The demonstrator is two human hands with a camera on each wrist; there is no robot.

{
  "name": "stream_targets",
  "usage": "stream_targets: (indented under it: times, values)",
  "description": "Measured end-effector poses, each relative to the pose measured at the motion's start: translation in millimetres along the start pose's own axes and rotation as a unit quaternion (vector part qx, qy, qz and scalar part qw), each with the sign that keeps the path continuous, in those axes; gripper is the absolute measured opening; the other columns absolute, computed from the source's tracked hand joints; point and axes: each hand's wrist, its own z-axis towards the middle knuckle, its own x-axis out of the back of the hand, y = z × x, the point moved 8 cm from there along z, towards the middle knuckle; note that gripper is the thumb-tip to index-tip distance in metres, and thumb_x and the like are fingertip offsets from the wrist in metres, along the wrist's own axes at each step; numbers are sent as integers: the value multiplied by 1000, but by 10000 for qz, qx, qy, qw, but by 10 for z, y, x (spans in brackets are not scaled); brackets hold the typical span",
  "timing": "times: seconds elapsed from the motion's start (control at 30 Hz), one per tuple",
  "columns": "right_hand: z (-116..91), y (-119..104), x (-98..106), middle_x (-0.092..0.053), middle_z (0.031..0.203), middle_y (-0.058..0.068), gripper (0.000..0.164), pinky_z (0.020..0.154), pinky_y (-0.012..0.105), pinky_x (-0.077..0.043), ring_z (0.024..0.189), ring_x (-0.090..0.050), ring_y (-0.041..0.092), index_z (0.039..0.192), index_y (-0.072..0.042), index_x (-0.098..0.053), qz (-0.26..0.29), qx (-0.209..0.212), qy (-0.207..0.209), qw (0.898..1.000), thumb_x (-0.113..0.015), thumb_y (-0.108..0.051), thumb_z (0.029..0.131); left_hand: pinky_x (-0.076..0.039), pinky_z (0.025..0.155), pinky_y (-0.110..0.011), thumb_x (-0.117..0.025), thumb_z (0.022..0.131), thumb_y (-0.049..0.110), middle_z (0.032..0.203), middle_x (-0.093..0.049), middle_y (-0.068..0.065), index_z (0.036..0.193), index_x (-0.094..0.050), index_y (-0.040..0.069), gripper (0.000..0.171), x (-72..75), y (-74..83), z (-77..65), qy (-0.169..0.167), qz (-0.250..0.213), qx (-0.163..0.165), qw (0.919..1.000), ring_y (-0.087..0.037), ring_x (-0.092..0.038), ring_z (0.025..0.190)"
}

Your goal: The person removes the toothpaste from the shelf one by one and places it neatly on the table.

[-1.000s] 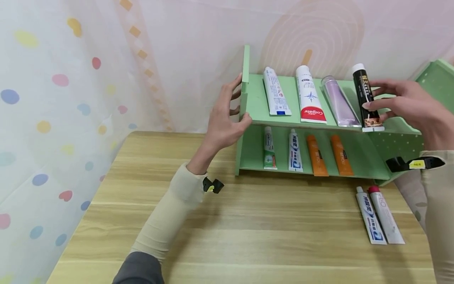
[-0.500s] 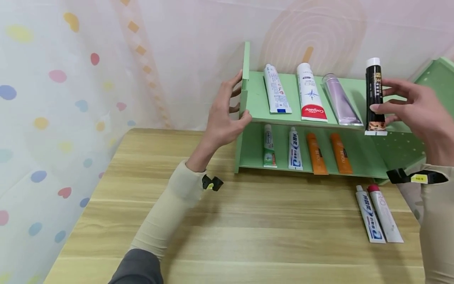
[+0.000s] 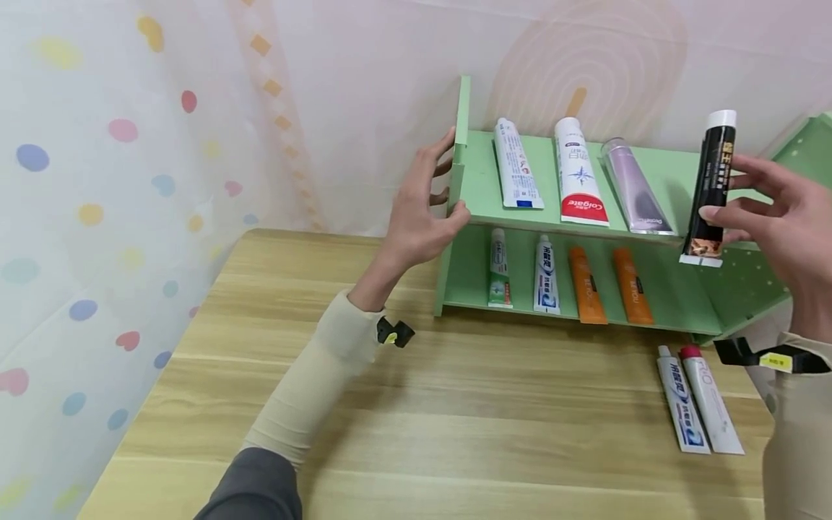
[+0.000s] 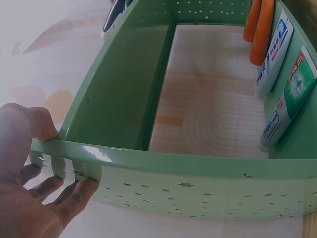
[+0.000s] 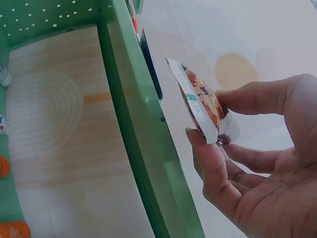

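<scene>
Pinched rather than wrapped, the black toothpaste tube (image 3: 711, 191) could twist in our hold, and a leftward swing might knock the lilac tube (image 3: 637, 188) on the green two-tier shelf (image 3: 672, 173). Our right grip (image 3: 783, 213), drawn in to the tube's width, has it near the shelf's upper right end; our left grip (image 3: 419, 209), partly curled, clasps the shelf's left side panel (image 3: 463, 115).

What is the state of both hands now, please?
Left hand: gripping the side of the green shelf.
Right hand: holding the black tube.
</scene>
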Motion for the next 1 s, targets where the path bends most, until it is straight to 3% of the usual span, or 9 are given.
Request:
stream_targets:
  times: [0.3, 0.47, 0.63, 1.0]
  values:
    - [-175, 18, -16, -60, 107, -5, 65, 51, 14, -52, 70, -64, 2, 143, -17, -59, 1161, 265, 80, 9929, -68, 14, 86, -61, 94, -40, -63, 84, -5, 161, -37, -6, 162, -30, 16, 87, -4, 5, -6, 20, -76, -26, 10000, -29, -53, 138]
    - [-285, 33, -60, -59, 112, -6, 66, 53, 13, -51, 73, -60, 2, 145, -17, -58, 809, 387, 47, 9960, -67, 14, 87, -62, 93, -41, -63, 83, -7, 161, -37, -7, 162, -30, 14, 88, -2, -1, -5, 35, -102, -47, 9999, -30, -53, 138]
    - [-386, 65, -115, -60, 113, -4, 69, 54, 14, -51, 77, -61, 3, 147, -13, -56, 1095, 418, -98, 9931, -66, 18, 86, -62, 93, -39, -63, 83, -6, 161, -38, -6, 162, -30, 15, 87, 1, 4, 0, 16, -24, -35, 10000, -30, -53, 138]
    - [-602, 222, -102, -56, 118, -15, 74, 62, 8, -49, 89, -56, 0, 155, -20, -47, -227, 258, 46, 9994, -66, 11, 91, -62, 92, -39, -61, 84, -3, 161, -39, -6, 161, -32, 16, 85, -4, 23, -7, 14, 2, -140, 9999, -29, -53, 138]
